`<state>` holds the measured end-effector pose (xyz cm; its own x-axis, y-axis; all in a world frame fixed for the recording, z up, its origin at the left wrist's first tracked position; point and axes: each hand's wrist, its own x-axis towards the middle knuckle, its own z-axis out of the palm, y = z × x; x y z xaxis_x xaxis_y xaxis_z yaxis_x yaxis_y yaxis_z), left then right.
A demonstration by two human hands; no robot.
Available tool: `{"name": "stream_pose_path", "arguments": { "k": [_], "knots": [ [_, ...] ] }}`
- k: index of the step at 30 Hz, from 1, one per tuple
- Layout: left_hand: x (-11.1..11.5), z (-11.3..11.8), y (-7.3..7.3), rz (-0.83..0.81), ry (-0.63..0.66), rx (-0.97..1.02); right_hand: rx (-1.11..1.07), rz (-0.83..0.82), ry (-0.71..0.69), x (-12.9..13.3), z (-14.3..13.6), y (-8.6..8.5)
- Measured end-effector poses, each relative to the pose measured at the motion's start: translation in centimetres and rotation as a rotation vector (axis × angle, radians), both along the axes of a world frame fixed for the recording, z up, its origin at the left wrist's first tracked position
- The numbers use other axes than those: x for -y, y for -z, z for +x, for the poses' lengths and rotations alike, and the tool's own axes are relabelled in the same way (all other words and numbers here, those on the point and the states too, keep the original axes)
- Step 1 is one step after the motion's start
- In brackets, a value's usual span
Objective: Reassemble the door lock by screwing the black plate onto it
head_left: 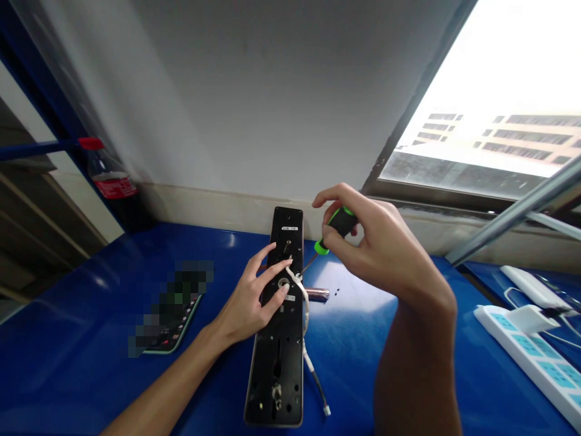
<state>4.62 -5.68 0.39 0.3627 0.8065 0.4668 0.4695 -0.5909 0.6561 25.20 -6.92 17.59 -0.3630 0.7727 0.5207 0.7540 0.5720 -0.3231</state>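
Note:
A long black lock panel [278, 357] lies lengthwise on the blue table [91, 339]. My left hand [254, 297] rests on its middle, fingers spread, pressing it and a white cable [308, 339] that runs off its right edge. My right hand [381, 242] grips a black and green screwdriver [336, 229]; its thin shaft points down-left to the panel's upper right part. A small silver metal handle piece [318, 295] lies just right of the panel.
A cola bottle with a red cap [111, 184] stands at the back left by the wall. A phone [175, 321] lies left of the panel. A white power strip [531, 351] and charger sit at the right. A metal bar [517, 212] slants across the window.

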Motion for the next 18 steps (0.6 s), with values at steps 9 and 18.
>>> {"name": "stream_pose_path", "arguments": {
  "k": [9, 18],
  "knots": [
    [-0.03, -0.09, 0.03, 0.002, 0.008, 0.001, -0.012, -0.023, -0.017, 0.12, -0.02, -0.06],
    [-0.05, -0.02, 0.07, 0.004, 0.013, 0.015, -0.001, 0.015, 0.037, -0.06, -0.16, 0.00]
  ]
}}
